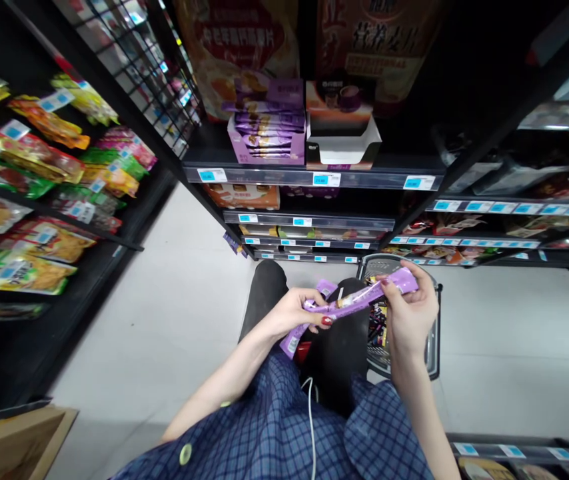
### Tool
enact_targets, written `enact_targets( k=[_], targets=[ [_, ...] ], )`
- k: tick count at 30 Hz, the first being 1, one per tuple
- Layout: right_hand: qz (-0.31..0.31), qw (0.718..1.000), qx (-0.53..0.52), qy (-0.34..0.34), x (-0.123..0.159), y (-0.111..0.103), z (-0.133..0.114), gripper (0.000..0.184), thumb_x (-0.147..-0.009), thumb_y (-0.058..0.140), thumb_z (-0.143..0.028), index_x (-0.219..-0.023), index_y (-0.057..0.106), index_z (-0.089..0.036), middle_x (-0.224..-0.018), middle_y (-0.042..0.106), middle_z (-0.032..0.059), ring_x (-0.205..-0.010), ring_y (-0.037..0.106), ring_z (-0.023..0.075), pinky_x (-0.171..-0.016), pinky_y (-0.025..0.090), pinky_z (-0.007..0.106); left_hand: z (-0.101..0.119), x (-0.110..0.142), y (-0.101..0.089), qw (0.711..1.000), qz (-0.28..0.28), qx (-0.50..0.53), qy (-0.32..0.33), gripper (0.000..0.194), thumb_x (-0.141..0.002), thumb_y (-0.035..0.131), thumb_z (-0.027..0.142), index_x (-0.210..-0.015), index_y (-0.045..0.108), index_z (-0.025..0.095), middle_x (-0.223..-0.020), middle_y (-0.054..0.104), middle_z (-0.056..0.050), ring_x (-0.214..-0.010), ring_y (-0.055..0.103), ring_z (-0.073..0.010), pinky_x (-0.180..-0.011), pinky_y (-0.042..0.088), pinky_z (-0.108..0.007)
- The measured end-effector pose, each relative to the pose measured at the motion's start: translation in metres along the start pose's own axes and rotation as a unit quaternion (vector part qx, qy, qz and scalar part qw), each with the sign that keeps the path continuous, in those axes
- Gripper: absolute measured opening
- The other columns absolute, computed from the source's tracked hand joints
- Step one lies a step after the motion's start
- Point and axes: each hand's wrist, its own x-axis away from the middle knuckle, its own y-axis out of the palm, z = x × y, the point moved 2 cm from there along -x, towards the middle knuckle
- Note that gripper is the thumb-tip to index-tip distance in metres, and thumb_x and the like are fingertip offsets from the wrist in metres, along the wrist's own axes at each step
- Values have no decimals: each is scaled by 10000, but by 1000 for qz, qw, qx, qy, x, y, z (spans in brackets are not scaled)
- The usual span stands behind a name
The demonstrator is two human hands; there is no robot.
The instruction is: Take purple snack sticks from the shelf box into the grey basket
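A long, thin purple stick packet (359,298) stretches between my two hands above my knees. My right hand (414,307) pinches its far end between thumb and fingers. At the other end, my left hand (304,310) closes around it, along with more purple packets; one purple end (292,341) hangs below that hand and another shows just above it. How many the left hand holds I cannot tell. On the shelf ahead, a purple display box (267,150) holds similar sticks lying in a stack. Beside it stands a brown display box (342,143) with a white inner wall.
A grey basket (434,333) with dark small packets stands on the floor by my right knee. Shelves with price tags (327,179) rise in front. Bagged snacks (29,253) fill the left rack. A cardboard box (19,440) sits at lower left. A white cable (311,427) hangs over my lap.
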Motion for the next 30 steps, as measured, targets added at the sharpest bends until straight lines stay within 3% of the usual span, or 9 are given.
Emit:
enact_targets(
  k=[3,6,11,15,20,24,28,30],
  targets=[
    [4,999,35,-8,5,9,-2,406,-723,690,-276,-1098,549,-210,-878,673,44,-775,693,198,-729,554,340,3,0,6,985,-96,-143,17,327,-545,806,304,-749,640,109,-640,654,3,-570,623,-128,-527,475,-201],
    [-57,997,43,24,7,18,-2,438,-703,701,-280,-1110,550,-222,-870,690,45,-774,697,207,-717,563,346,11,1,14,953,-167,-251,37,349,-579,785,365,-811,709,116,-710,690,-16,-640,626,-142,-590,473,-200],
    [-189,975,32,116,12,29,2,408,-628,753,-285,-995,597,-198,-776,722,44,-758,701,232,-701,570,365,13,-7,25,983,-106,-143,49,316,-712,671,420,-732,704,106,-707,705,-52,-661,660,-184,-644,509,-252],
    [-177,970,24,166,12,26,8,288,-625,752,-403,-753,652,-164,-654,712,45,-604,687,220,-564,562,329,7,-10,32,986,-76,-142,53,283,-670,713,382,-735,715,106,-687,697,-32,-656,647,-181,-632,490,-241],
    [-184,963,-10,197,6,20,10,411,-730,622,-547,-605,659,-157,-506,662,45,-492,652,203,-484,545,315,7,-3,35,980,-89,-173,51,299,-610,763,351,-783,736,108,-689,683,-8,-652,617,-163,-619,467,-225],
    [-153,974,2,166,1,18,7,421,-737,610,-555,-603,672,-161,-510,659,42,-480,642,194,-471,538,305,1,2,36,976,-109,-184,31,314,-592,774,329,-821,733,118,-719,700,-22,-667,629,-163,-625,481,-230],
    [-95,991,22,94,-9,8,5,406,-795,558,-526,-639,681,-171,-546,664,38,-503,633,175,-488,526,285,-7,2,35,983,-131,-127,-15,300,-717,664,383,-794,703,96,-705,707,-67,-663,645,-154,-619,492,-227],
    [-115,989,33,86,-15,-1,4,405,-814,529,-532,-723,695,-173,-600,682,40,-477,600,146,-434,481,251,-11,0,35,983,-151,-97,-30,319,-734,651,410,-784,689,98,-691,706,-76,-663,649,-149,-607,488,-215]
  ],
)
